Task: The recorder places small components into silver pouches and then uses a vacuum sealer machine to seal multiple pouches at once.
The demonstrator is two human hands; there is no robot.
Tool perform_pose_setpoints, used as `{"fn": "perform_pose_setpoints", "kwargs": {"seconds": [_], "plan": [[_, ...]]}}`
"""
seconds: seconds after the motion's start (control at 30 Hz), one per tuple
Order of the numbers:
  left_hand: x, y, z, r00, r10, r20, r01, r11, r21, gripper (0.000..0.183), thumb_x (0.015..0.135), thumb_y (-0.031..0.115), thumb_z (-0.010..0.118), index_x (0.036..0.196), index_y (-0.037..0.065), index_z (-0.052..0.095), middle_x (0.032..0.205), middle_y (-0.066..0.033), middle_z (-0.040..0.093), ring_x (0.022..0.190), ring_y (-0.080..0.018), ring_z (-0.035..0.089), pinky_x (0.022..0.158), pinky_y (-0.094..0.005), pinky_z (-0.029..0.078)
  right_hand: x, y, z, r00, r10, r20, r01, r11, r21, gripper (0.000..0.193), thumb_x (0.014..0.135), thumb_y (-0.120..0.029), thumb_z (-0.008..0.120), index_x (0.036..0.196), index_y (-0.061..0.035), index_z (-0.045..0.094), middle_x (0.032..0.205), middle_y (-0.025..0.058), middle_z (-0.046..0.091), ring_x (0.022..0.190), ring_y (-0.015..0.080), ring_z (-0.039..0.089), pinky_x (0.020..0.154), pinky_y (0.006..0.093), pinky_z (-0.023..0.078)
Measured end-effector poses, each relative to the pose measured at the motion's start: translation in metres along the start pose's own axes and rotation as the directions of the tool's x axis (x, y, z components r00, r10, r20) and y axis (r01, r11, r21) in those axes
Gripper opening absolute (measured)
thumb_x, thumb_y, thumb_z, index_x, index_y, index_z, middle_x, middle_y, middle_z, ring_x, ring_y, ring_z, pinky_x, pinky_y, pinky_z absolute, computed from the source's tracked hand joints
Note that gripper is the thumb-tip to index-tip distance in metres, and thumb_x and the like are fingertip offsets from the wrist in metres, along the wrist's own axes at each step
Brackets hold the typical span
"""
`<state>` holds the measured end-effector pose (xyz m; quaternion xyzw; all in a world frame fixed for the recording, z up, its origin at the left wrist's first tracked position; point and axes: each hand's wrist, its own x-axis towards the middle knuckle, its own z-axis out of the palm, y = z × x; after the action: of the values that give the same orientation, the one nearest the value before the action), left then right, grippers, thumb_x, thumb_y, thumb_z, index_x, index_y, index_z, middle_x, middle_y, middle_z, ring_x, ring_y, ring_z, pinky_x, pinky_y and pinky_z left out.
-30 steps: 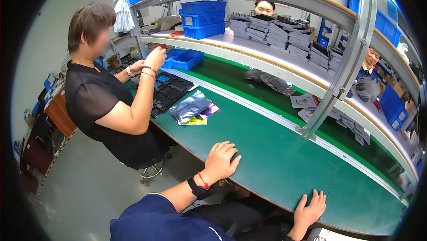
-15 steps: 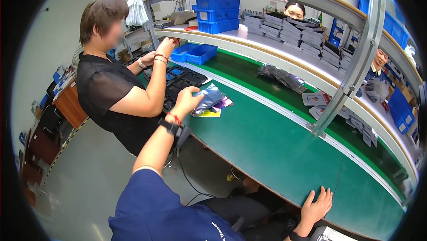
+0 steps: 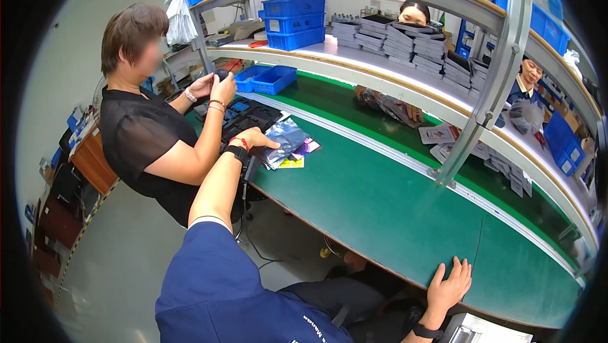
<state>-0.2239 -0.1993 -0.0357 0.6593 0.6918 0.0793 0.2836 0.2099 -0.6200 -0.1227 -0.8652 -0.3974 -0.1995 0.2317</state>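
My left hand (image 3: 258, 138) is closed at the near left edge of a shiny silver-blue plastic pouch (image 3: 286, 137), its thumb lying on top and its other fingers mostly hidden. The pouch lies over a small pile with a yellow card (image 3: 292, 162) and a purple-and-white printed piece (image 3: 310, 147) showing at its edges. My right hand (image 3: 449, 284) rests flat on the near edge of the green tabletop (image 3: 380, 197), fingers spread, holding nothing.
At my left a co-worker (image 3: 149, 128) holds a small dark object (image 3: 221, 73) above black trays (image 3: 256, 115). Blue bins (image 3: 275, 79) stand behind. A metal post (image 3: 481, 90) carries shelves with stacked grey boxes (image 3: 421, 45). Bagged items (image 3: 389, 106) lie on the green strip beneath.
My left hand has come down and left onto the edge of the pouch. The co-worker's hands now hold a dark object in plain view. My right hand stays on the table edge.
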Motion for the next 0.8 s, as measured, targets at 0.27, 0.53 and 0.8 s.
{"fn": "perform_pose_setpoints", "kwargs": {"seconds": [0.27, 0.53, 0.8], "plan": [[-0.002, 0.008, 0.003, 1.0, -0.027, -0.014, 0.027, 1.0, -0.011, 0.077, 0.053, 0.043, 0.088, 0.103, -0.011, 0.065, 0.102, -0.0178, 0.067, 0.091, -0.0265, 0.064, 0.082, -0.0353, 0.049, 0.001, 0.0, -0.003, 1.0, 0.003, -0.006, -0.003, 1.0, 0.011, 0.04, 0.083, -0.024, 0.061, 0.117, -0.0042, 0.058, 0.129, 0.019, 0.052, 0.126, 0.0364, 0.042, 0.105, 0.0509, 0.03], [0.011, -0.017, 0.005, 1.0, 0.002, 0.013, 0.0, 0.984, -0.178, 0.062, 0.054, 0.028, 0.089, 0.098, -0.009, 0.066, 0.097, -0.0154, 0.068, 0.08, -0.0235, 0.063, 0.073, -0.0332, 0.049, 0.002, 0.0, -0.001, 1.0, 0.008, 0.006, -0.009, 1.0, 0.021, 0.04, 0.083, -0.024, 0.061, 0.117, -0.0041, 0.059, 0.13, 0.0192, 0.051, 0.127, 0.0361, 0.042, 0.106, 0.0506, 0.029], [-0.007, -0.02, 0.007, 0.999, -0.033, 0.043, 0.052, 0.82, -0.57, 0.036, 0.061, 0.005, 0.082, 0.092, -0.004, 0.066, 0.09, -0.013, 0.068, 0.076, -0.023, 0.065, 0.071, -0.0336, 0.052, 0.003, -0.001, -0.002, 1.0, 0.024, 0.014, -0.024, 1.0, 0.016, 0.04, 0.083, -0.024, 0.061, 0.117, -0.0039, 0.059, 0.13, 0.0194, 0.051, 0.126, 0.0363, 0.042, 0.106, 0.0506, 0.029]]}}
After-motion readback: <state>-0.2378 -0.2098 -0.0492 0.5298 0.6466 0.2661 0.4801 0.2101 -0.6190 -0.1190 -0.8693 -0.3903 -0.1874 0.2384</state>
